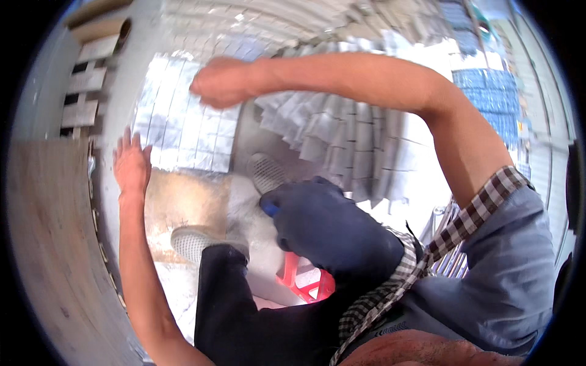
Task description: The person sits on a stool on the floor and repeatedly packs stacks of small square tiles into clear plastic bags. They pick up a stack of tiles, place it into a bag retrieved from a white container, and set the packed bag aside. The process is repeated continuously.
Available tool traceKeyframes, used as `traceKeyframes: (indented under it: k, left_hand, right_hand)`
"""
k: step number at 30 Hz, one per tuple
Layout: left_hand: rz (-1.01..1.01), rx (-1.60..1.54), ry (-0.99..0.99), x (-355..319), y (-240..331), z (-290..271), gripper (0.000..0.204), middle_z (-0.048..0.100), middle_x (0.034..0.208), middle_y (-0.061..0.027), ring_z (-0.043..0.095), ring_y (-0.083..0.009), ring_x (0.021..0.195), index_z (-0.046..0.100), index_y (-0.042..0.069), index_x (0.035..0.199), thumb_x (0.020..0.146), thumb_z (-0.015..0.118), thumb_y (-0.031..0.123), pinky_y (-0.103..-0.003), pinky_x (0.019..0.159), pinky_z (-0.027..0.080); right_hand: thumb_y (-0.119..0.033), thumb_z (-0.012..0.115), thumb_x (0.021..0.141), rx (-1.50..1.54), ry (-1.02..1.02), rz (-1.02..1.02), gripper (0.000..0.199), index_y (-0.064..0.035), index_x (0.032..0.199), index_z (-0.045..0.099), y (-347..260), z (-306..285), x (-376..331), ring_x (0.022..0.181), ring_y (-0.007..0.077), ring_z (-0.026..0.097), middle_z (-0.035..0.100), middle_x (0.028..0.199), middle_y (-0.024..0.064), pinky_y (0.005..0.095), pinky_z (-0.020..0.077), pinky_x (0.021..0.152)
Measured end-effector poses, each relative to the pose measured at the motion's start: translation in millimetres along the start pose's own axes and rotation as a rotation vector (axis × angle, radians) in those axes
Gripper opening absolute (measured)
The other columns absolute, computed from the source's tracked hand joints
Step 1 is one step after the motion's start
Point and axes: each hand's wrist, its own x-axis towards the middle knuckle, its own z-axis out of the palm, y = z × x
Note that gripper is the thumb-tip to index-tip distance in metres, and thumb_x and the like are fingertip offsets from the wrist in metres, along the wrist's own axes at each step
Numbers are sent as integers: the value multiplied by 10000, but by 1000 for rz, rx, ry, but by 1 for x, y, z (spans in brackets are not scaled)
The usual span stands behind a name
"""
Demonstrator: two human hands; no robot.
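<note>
My left hand [131,165] is open, its fingers spread at the near left edge of a stack of white packs [189,131] laid out in a grid. Over the far right part of that stack hangs my right hand [223,82], its arm reaching across from the right. The fingers of this hand are curled closed and slightly blurred. What they hold, if anything, is hidden. Just below the stack lies a brown, worn board or cardboard sheet [189,201], near my left shoe [198,241].
Long rows of whitish-grey packs [332,131] stand to the right. A red plastic stool [305,280] is beneath me. Wooden pallets [79,114] and a large wooden board [55,244] line the left side. Blue wrapped bundles [485,91] are stacked at the far right.
</note>
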Motion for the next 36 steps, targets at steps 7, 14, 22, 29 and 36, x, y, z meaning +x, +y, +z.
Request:
traceKeyframes:
  k: [7,14,22,29,36]
  left_hand:
    - [1,-215,-151,-26,60,-160,348,661,1165,-195,622,-387,1069,649,59,1194,892,658,233,-460,913,496]
    - [15,-463,-205,-65,166,-242,371,691,1117,-215,680,-310,1004,652,1,1202,901,645,218,-394,880,518]
    - [-143,-645,-306,-94,184,-200,373,687,1160,-182,655,-315,1062,642,-1,1220,911,628,206,-392,907,505]
    - [-108,-406,-252,-65,196,-180,338,677,1151,-190,624,-377,1090,665,60,1194,892,634,210,-453,923,489]
    - [-70,-388,-253,-71,197,-198,347,679,1141,-212,647,-372,1073,667,11,1173,872,651,183,-438,934,502]
  right_hand:
    - [-159,635,939,328,631,16,320,-52,1240,600,-23,-80,-234,1109,331,609,625,1232,146,411,518,925]
    - [-413,546,932,66,890,1077,563,22,1288,571,178,6,-441,1145,399,587,598,1273,245,453,444,1013]
    - [-496,549,885,748,667,1299,624,59,1151,653,248,55,-448,1081,363,634,664,1137,260,430,463,954]
    - [-374,666,874,897,944,1105,454,33,1072,690,258,51,-464,899,211,654,701,963,154,344,501,845]
    - [-230,751,856,1440,887,928,539,58,1270,561,221,1,-488,1063,196,617,638,1220,119,335,476,951]
